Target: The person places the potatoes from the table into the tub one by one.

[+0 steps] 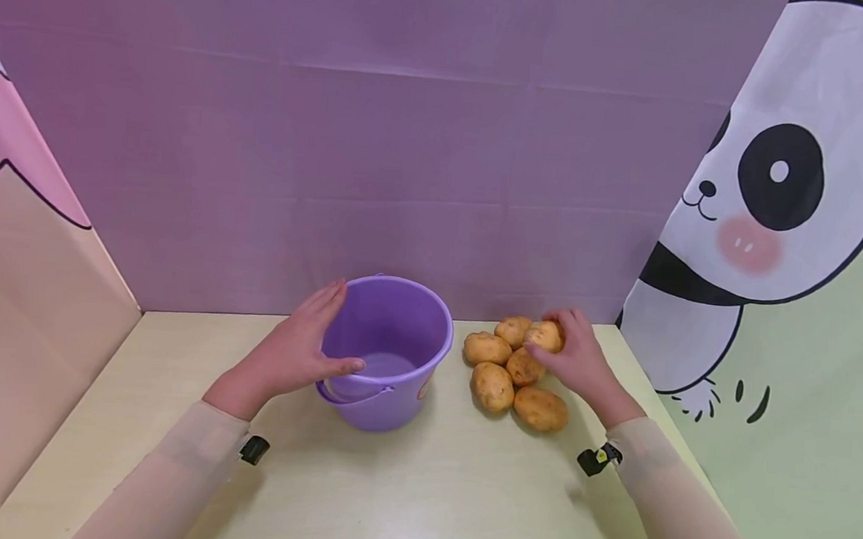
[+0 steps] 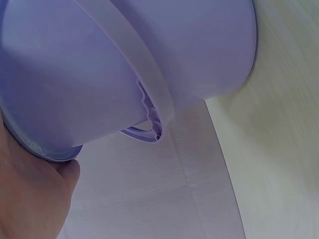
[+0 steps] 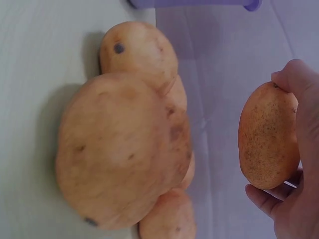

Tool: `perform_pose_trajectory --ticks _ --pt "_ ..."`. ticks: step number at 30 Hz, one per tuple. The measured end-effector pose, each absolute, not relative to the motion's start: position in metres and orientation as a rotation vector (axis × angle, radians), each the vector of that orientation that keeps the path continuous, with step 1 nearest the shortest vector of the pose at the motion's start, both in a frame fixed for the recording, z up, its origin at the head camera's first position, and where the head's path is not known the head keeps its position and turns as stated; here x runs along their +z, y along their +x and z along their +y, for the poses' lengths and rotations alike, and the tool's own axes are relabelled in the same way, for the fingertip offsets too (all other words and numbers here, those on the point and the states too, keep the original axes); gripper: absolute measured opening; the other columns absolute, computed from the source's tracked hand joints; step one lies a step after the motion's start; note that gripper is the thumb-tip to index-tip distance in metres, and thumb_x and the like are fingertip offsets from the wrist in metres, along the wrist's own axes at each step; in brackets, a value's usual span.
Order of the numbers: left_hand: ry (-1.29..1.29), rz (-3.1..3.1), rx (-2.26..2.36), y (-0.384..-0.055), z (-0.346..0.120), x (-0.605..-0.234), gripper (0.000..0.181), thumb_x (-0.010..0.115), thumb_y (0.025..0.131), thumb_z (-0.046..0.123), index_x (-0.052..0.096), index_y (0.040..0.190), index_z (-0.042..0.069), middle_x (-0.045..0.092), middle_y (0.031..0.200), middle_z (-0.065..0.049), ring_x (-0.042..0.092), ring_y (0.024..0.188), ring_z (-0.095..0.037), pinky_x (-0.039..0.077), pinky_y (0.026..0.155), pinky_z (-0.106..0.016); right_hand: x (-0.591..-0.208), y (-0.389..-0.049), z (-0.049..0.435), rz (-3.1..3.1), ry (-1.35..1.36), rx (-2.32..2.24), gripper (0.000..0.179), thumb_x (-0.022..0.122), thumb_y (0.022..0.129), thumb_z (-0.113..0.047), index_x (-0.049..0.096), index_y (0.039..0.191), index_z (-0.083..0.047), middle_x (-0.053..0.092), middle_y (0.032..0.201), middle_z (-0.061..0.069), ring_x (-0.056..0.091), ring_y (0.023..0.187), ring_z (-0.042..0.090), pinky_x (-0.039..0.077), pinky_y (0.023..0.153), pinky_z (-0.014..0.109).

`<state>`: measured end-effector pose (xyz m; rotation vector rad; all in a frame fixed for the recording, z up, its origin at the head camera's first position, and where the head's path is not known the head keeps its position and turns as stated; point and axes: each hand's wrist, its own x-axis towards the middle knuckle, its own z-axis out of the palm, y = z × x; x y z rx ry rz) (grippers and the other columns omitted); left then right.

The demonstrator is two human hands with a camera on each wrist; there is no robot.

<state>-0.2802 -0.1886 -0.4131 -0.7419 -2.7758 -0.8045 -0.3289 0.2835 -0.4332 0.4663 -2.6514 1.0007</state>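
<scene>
A purple bucket (image 1: pixel 384 412) stands upright on the table with its carrying handle (image 2: pixel 134 50) hanging down on the near side. My left hand (image 1: pixel 292 352) rests against the left of its rim, fingers straight and thumb stretched across the front. Over on the right, my right hand (image 1: pixel 583 359) grips a potato (image 3: pixel 269 142) between thumb and fingers. In the right wrist view this potato is apart from the others. Below it several potatoes lie grouped on the table, among them a large oval potato (image 1: pixel 540 409) in front and another potato (image 1: pixel 492 388) nearer the bucket.
The pale wooden table (image 1: pixel 400 501) ends at a purple backdrop (image 1: pixel 409 159) close behind the bucket and potatoes. A panda-printed panel (image 1: pixel 794 345) borders the right side, and a pink and beige panel (image 1: pixel 17 291) the left.
</scene>
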Motion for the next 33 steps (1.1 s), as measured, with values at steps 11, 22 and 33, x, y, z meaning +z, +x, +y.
perform_pose_trajectory --ticks 11,22,33 --pt "-0.743 -2.761 -0.804 -0.281 -0.189 -0.414 0.125 0.087 0.09 0.058 0.02 0.172 -0.008 0.014 0.184 -0.02 0.011 0.17 -0.04 0.021 0.133 -0.063 -0.416 -0.335 0.261 -2.636 0.596 1.046 0.053 0.089 0.095 -0.03 0.063 0.134 -0.004 0.054 0.131 0.015 0.059 0.113 0.035 0.06 0.092 0.051" --pt "-0.738 -2.774 -0.808 -0.281 -0.188 -0.413 0.124 0.086 0.091 0.059 0.019 0.172 -0.007 0.014 0.184 -0.02 0.012 0.17 -0.04 0.021 0.133 -0.063 -0.399 -0.338 0.242 -2.626 0.709 1.071 0.052 0.09 0.094 -0.029 0.064 0.134 -0.01 0.054 0.132 0.011 0.061 0.111 0.032 0.061 0.09 0.048" --pt "-0.747 -2.766 -0.815 -0.281 -0.189 -0.413 0.123 0.085 0.092 0.06 0.02 0.172 -0.008 0.015 0.183 -0.022 0.013 0.169 -0.042 0.022 0.132 -0.064 -0.383 -0.339 0.22 -2.613 0.794 1.089 0.053 0.09 0.094 -0.029 0.065 0.137 -0.011 0.055 0.131 0.009 0.061 0.111 0.029 0.06 0.091 0.046"
